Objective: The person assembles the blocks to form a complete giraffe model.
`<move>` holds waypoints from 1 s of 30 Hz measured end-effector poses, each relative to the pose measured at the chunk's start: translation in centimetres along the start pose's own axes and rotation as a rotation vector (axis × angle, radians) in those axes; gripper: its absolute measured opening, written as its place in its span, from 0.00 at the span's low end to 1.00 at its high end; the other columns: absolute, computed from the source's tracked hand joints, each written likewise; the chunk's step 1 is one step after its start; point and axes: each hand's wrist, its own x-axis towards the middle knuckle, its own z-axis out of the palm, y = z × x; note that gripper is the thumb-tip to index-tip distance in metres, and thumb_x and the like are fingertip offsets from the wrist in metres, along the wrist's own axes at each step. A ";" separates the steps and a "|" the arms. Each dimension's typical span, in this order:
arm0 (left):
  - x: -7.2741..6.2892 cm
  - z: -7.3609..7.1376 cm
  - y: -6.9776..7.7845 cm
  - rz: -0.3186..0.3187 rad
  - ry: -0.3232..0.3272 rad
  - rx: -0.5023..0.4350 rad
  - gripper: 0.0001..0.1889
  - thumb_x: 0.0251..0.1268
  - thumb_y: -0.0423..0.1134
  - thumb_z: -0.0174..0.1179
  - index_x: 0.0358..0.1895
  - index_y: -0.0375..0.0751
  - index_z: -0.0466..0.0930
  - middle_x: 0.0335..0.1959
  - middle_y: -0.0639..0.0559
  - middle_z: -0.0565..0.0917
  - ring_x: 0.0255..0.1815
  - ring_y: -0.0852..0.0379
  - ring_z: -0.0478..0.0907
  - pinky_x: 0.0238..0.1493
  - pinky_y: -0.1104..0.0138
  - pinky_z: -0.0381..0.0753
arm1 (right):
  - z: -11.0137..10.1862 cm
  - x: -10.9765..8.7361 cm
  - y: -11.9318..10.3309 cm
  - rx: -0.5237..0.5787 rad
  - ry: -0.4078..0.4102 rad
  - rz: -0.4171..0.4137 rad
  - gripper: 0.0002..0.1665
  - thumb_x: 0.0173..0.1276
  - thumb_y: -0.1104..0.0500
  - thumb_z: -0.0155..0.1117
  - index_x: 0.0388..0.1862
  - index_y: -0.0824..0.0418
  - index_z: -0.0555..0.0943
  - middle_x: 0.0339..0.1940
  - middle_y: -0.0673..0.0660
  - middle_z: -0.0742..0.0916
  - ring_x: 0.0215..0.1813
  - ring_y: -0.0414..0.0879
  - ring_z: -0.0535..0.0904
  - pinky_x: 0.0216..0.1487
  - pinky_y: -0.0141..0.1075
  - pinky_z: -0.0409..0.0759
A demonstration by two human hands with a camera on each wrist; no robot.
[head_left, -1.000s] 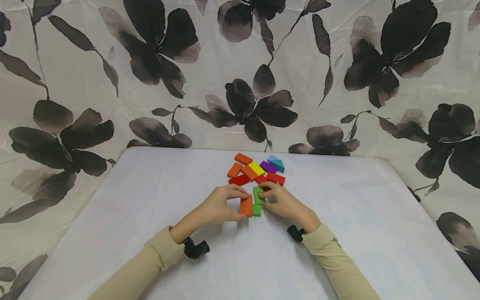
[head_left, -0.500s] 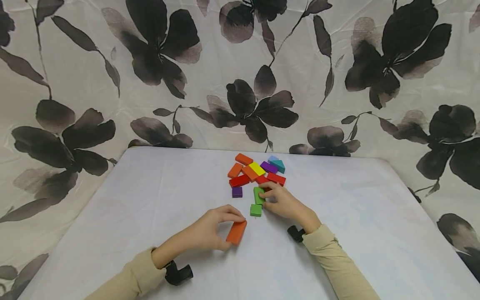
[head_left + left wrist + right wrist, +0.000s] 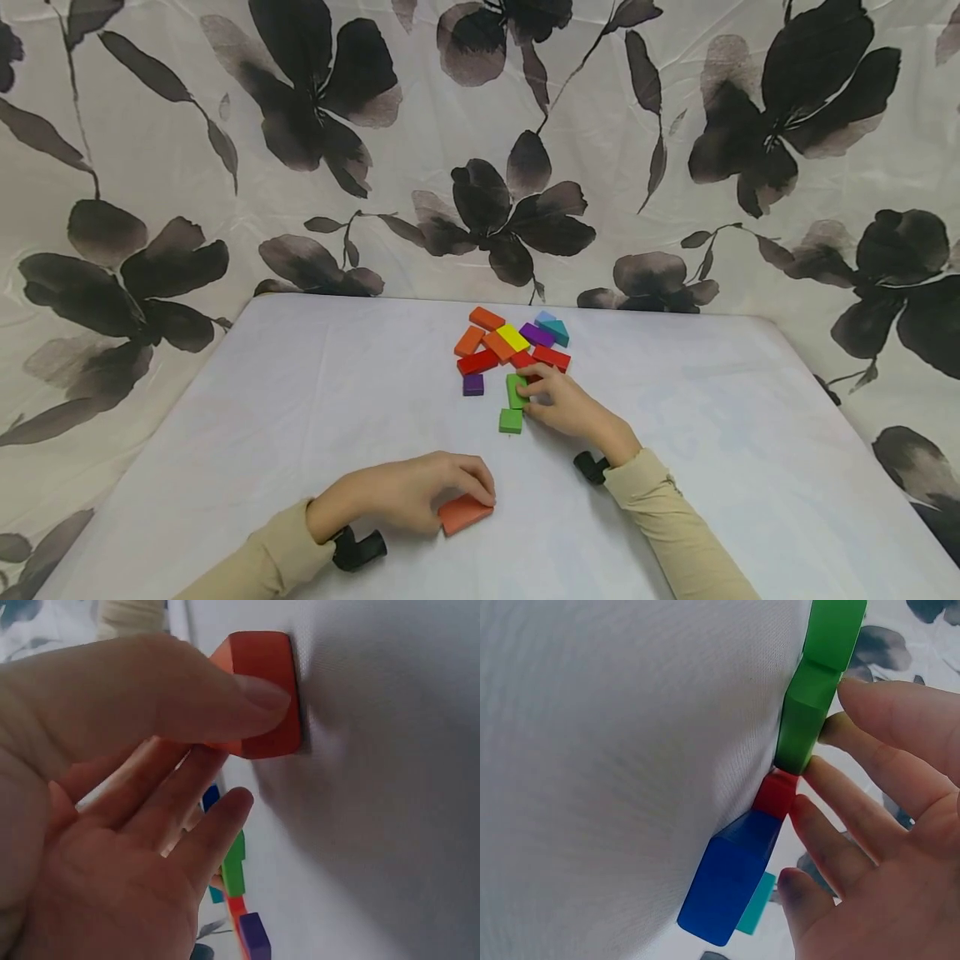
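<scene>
Near the front of the table, my left hand [image 3: 412, 492] pinches an orange wooden block [image 3: 465, 515] between thumb and fingers. In the left wrist view the thumb lies across the face of this block [image 3: 264, 660], which touches the white surface. My right hand [image 3: 570, 407] holds a green rectangular block [image 3: 513, 390], thumb near one end and fingers toward the other. In the right wrist view a smaller green block [image 3: 835, 634] adjoins the held green block [image 3: 804, 720] on the thumb side. A red block [image 3: 775, 793] borders its other end.
Behind the right hand lies a cluster with red [image 3: 477, 362], orange [image 3: 469, 341], yellow [image 3: 514, 337], purple [image 3: 537, 334] and teal blocks [image 3: 556, 331]. A small purple block [image 3: 473, 385] sits left of the green ones. Floral cloth [image 3: 480, 225] hangs behind the white table [image 3: 337, 400].
My left hand has drawn the orange block away from the green ones toward the front edge, turning it. The small purple block came into view. My right hand has stayed in place.
</scene>
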 end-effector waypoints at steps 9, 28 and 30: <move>-0.1 0.0 0.5 0.022 -0.115 -0.013 0.40 0.46 0.11 0.52 0.66 0.46 0.76 0.69 0.57 0.71 0.69 0.63 0.65 0.66 0.65 0.68 | 0.1 0.0 0.1 0.006 0.001 0.006 0.20 0.69 0.65 0.64 0.59 0.69 0.81 0.68 0.61 0.74 0.71 0.59 0.66 0.69 0.56 0.65; -0.5 1.8 -1.3 -0.153 0.199 0.088 0.14 0.55 0.41 0.71 0.41 0.57 0.77 0.38 0.68 0.73 0.40 0.67 0.71 0.43 0.72 0.75 | -0.2 -0.1 -0.1 0.040 -0.018 0.010 0.21 0.69 0.65 0.63 0.59 0.70 0.80 0.69 0.62 0.74 0.72 0.60 0.65 0.68 0.55 0.66; -0.4 2.1 -2.2 -0.112 0.232 0.048 0.15 0.53 0.40 0.72 0.39 0.58 0.75 0.37 0.68 0.74 0.39 0.67 0.71 0.42 0.72 0.75 | -0.2 -0.1 -0.1 0.043 -0.020 0.012 0.21 0.69 0.65 0.63 0.60 0.70 0.80 0.69 0.62 0.74 0.72 0.60 0.65 0.68 0.55 0.66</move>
